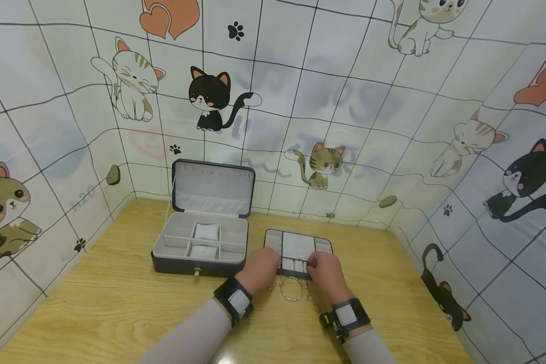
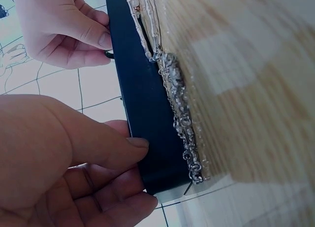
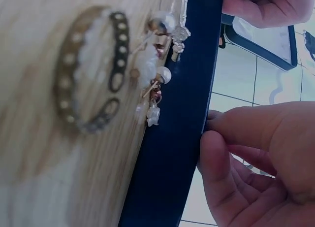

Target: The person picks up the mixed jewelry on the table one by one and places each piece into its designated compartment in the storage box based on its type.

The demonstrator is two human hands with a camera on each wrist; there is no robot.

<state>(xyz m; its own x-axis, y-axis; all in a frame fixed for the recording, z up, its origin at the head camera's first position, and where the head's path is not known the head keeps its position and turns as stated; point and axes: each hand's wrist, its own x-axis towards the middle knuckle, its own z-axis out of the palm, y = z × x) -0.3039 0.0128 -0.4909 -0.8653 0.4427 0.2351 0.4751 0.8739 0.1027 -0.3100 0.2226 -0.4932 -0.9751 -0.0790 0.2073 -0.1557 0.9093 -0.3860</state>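
A shallow jewelry tray (image 1: 299, 245) with a dark rim and light lining lies on the table. My left hand (image 1: 261, 270) grips its near left corner; the thumb (image 2: 135, 147) presses the dark front wall while the fingers curl behind. At the ring rolls (image 1: 293, 265), my right hand (image 1: 328, 275) pinches a small dark curved piece (image 2: 109, 54), mostly hidden by the fingertips. Along the tray's front lie a round, studded open bangle (image 1: 292, 289), a silvery chain (image 2: 182, 118) and earrings (image 3: 156, 94) with pearl-like beads.
Left of the tray stands a dark jewelry box (image 1: 200, 264), lid raised, with light compartments and two small cushions (image 1: 207, 232). A gold clasp (image 1: 197, 272) is on its front. Cat-patterned cloth (image 1: 273, 126) hangs behind and beside the wooden table (image 1: 95, 298).
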